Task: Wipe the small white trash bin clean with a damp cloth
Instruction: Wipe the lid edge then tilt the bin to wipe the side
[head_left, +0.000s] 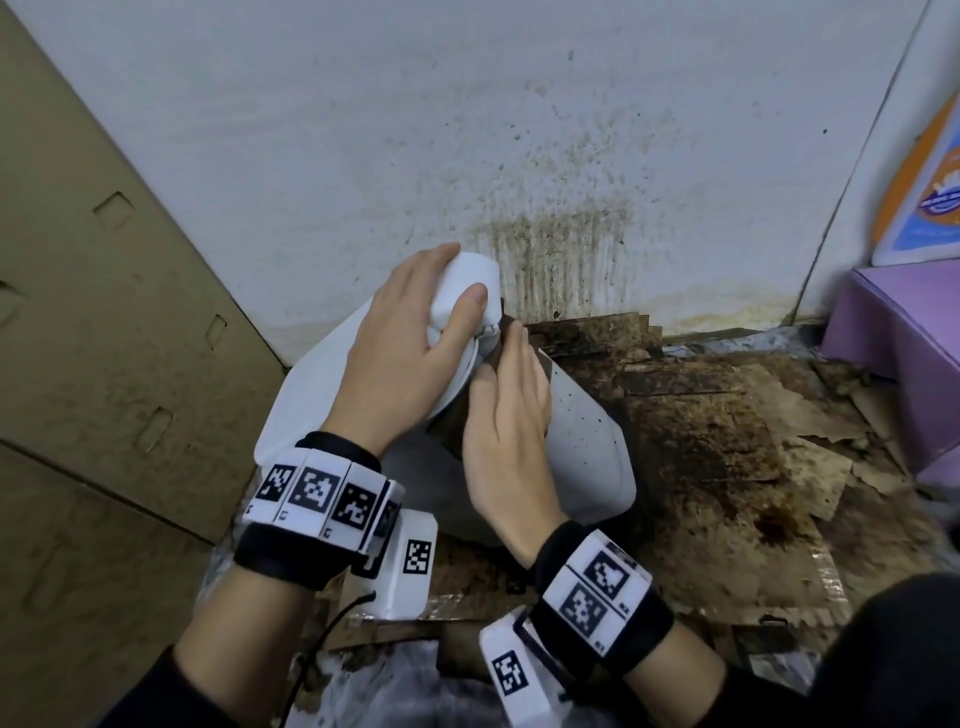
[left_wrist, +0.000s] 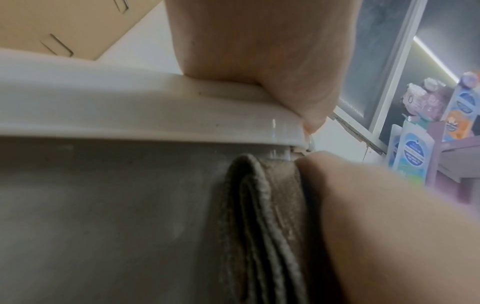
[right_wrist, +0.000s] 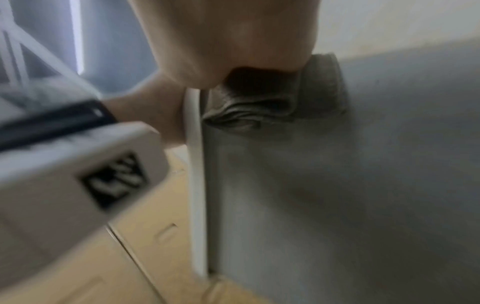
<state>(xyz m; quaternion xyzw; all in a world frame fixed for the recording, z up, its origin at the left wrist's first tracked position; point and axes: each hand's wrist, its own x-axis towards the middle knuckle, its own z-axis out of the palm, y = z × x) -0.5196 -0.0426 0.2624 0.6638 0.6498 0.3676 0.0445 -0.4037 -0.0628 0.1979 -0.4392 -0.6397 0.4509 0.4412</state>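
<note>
The small white trash bin leans tilted against the stained wall. My left hand grips its upper corner, thumb on the near face and fingers over the far side. The left wrist view shows the bin's rim under that palm. A folded grey-brown cloth lies on the bin's grey side just below the rim. My right hand presses it flat with straight fingers. In the right wrist view the cloth bunches under the palm. Only a dark edge of the cloth shows in the head view.
Tall cardboard boxes stand close on the left. The white wall behind is spattered brown. Soiled, torn cardboard sheets cover the floor to the right. A purple box sits at the far right, with detergent pouches above it.
</note>
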